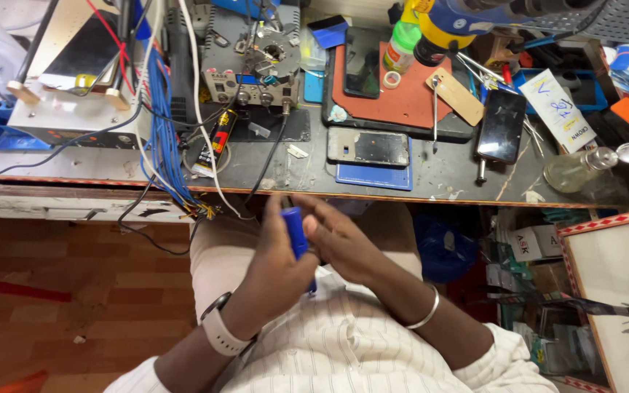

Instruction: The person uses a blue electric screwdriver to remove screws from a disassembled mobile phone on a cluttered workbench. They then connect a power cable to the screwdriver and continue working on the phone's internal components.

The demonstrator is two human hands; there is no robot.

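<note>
A small blue cylinder-shaped tool (295, 231) is held upright in front of my chest, below the workbench edge. My left hand (274, 266), with a pale watch on its wrist, wraps around the tool from the left. My right hand (340, 244), with a silver bangle on its wrist, meets it from the right, fingers touching the tool's upper part. On the bench above lie a phone back panel (368, 146) on a blue mat (374, 177) and a black phone (501, 125).
The cluttered dark workbench (445, 171) holds a grey machine (256, 65), a bundle of blue wires (161, 124), a glue tube (212, 142), an orange mat (402, 94) with a phone, a glass bottle (580, 169) and tweezers. Wooden floor (74, 291) lies left.
</note>
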